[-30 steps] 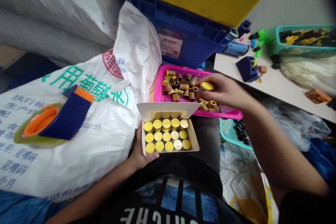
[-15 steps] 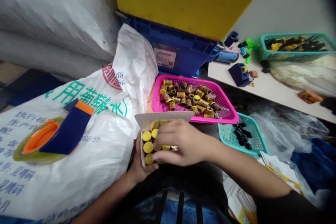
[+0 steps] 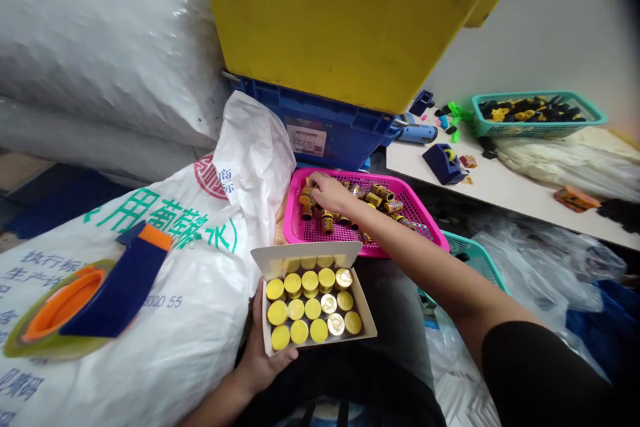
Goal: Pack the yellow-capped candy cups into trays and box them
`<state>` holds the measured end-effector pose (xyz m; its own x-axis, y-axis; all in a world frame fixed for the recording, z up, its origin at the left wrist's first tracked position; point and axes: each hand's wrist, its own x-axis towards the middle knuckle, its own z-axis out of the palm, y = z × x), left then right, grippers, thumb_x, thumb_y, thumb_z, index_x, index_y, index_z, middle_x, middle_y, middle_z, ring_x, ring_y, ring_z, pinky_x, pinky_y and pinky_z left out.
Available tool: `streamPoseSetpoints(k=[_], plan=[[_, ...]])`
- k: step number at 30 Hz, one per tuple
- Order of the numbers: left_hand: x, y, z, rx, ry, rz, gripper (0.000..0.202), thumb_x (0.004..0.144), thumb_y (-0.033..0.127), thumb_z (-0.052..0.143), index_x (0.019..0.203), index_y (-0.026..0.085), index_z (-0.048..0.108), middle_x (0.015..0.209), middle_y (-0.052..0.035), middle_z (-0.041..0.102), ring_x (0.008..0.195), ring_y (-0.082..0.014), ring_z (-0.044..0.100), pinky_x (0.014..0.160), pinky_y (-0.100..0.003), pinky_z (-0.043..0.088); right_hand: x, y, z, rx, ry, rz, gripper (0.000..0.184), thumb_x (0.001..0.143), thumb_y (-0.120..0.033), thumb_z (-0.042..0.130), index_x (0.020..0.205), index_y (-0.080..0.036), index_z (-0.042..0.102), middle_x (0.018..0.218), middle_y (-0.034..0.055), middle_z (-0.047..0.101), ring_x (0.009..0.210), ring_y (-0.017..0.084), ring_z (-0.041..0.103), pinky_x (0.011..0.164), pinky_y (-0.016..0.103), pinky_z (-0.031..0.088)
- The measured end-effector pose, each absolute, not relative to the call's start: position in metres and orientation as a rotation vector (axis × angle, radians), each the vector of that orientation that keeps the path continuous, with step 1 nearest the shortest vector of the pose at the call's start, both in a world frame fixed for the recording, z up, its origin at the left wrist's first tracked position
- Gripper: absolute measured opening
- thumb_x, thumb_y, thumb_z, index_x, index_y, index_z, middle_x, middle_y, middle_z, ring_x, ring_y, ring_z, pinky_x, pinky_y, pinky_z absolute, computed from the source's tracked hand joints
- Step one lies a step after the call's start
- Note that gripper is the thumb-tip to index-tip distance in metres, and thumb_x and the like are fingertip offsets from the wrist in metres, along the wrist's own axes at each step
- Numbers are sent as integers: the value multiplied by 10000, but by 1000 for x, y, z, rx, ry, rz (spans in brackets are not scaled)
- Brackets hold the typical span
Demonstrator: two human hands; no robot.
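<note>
My left hand (image 3: pixel 267 353) grips the left side of an open white cardboard box (image 3: pixel 370 320), its lid flap standing up at the back. Rows of small cylinders with yellow or shiny gold round tops (image 3: pixel 313 309) fill much of it. My right hand (image 3: pixel 330 195) is down in the left part of a pink plastic basket (image 3: pixel 425 233). Its fingers are bent and pressed together at a small yellow-and-brown printed cylinder (image 3: pixel 307 188); the fingertips are partly hidden. More such cylinders (image 3: pixel 384 191) lie loose in the basket around the hand.
A large white printed sack (image 3: pixel 200 293) fills the left, with a blue-and-orange tape dispenser (image 3: pixel 115 287) on it. Behind the basket, a yellow crate (image 3: pixel 325 27) sits on a blue crate (image 3: pixel 345 133). At right stand teal baskets (image 3: pixel 530 127) and a tabletop (image 3: pixel 520 180).
My right hand has left the box and moved up into the pink basket among the cylinders. The left hand still holds the box, whose contents are now uncovered. The view has shifted slightly.
</note>
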<state>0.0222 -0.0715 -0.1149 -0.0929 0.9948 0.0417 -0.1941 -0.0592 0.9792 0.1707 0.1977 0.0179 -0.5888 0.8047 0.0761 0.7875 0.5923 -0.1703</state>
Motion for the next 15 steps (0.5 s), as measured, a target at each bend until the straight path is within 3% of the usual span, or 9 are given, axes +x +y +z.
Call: streamPoseSetpoints(k=[2, 5, 7, 9, 11, 13, 15], plan=[[25, -70, -113, 1059, 1081, 1400, 1086, 746, 683, 717, 1579, 400, 80, 1652, -70, 215, 1483, -390, 280, 1215, -601, 246, 172, 208, 23, -1290, -2739, 117, 154, 881, -108, 510, 997, -161, 596, 1065, 94, 688, 883, 185, 661, 724, 279, 489], [21, -68, -115, 1089, 1050, 1388, 1073, 756, 663, 721, 1575, 416, 74, 1648, -63, 223, 1483, -383, 283, 1209, -584, 277, 167, 228, 19, -1129, -2912, 135, 108, 809, -107, 637, 854, -206, 639, 943, 40, 713, 863, 184, 655, 784, 299, 482], [16, -67, -117, 1127, 1032, 1365, 1054, 766, 617, 739, 1569, 423, 84, 1646, -68, 220, 1480, -383, 293, 1196, -582, 306, 164, 235, 15, -1056, -2984, 166, 97, 854, -129, 570, 850, -174, 657, 933, 30, 705, 891, 135, 644, 836, 270, 446], [13, -66, -119, 1157, 1027, 1354, 1036, 767, 576, 759, 1563, 416, 114, 1636, -84, 239, 1467, -388, 318, 1186, -589, 321, 169, 231, 22, -1065, -2984, 163, 172, 880, -165, 516, 957, -107, 658, 1052, 80, 687, 956, 133, 632, 862, 279, 423], [12, -66, -120, 1155, 1027, 1368, 1026, 747, 550, 786, 1552, 400, 167, 1621, -93, 267, 1461, -393, 329, 1190, -601, 306, 185, 213, 46, -1110, -2811, 176, 260, 862, -211, 567, 1079, -80, 626, 1146, 129, 662, 996, 177, 627, 840, 298, 442], [12, -65, -120, 1116, 1025, 1395, 1042, 709, 518, 826, 1541, 380, 215, 1613, -94, 279, 1469, -399, 307, 1203, -612, 271, 209, 183, 87, -1100, -2530, 291, 354, 834, -250, 644, 1157, -113, 598, 1105, 106, 678, 942, 198, 640, 746, 285, 479], [13, -65, -119, 997, 999, 1397, 1106, 643, 453, 884, 1533, 378, 232, 1619, -81, 266, 1487, -398, 264, 1216, -611, 240, 232, 145, 131, -973, -2489, 587, 411, 869, -286, 634, 1252, -151, 568, 1027, 53, 693, 838, 155, 654, 647, 239, 475]])
